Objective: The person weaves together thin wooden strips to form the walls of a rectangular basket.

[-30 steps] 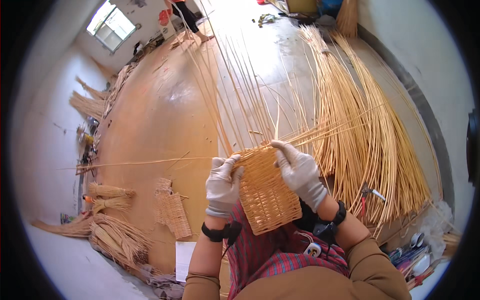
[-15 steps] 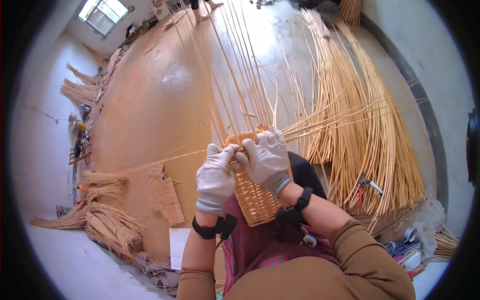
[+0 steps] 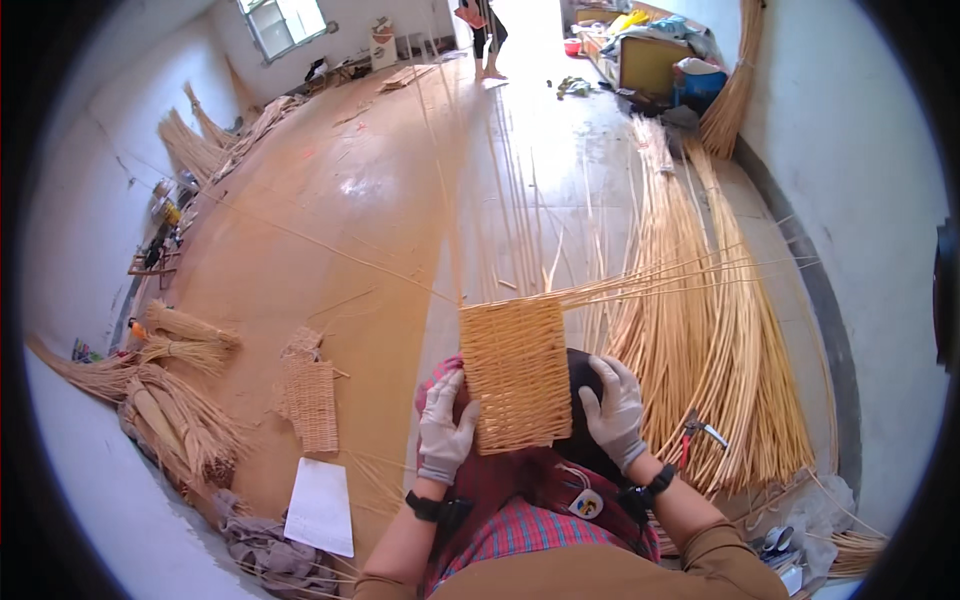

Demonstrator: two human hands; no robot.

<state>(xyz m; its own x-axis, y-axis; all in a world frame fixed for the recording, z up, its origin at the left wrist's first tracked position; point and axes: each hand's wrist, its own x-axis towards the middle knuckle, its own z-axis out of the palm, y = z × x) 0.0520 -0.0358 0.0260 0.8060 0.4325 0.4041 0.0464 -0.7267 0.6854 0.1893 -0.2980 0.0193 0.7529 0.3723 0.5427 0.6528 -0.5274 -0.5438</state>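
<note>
A rectangular panel of woven wicker (image 3: 517, 372) lies over my lap, its weave tight and straw-coloured. Long loose canes (image 3: 640, 281) run out from its far edge to the right, with others reaching forward and left. My left hand (image 3: 447, 425), in a whitish glove, rests beside the panel's left edge with the fingers stretched; whether the thumb touches the edge I cannot tell. On the other side, my gloved right hand (image 3: 613, 412) is apart from the panel, thumb and fingers spread, holding nothing.
Large bundles of long canes (image 3: 720, 370) cover the floor at right, with red-handled pruning shears (image 3: 690, 440) on them. At left lie a smaller woven piece (image 3: 310, 400), a white sheet (image 3: 320, 507) and tied cane bundles (image 3: 185, 415). Someone's legs (image 3: 490, 45) show at the far doorway.
Both hands have let go of the panel's far edge and moved back and apart to its sides. The panel now shows whole and flat. My view has tilted up toward the far room.
</note>
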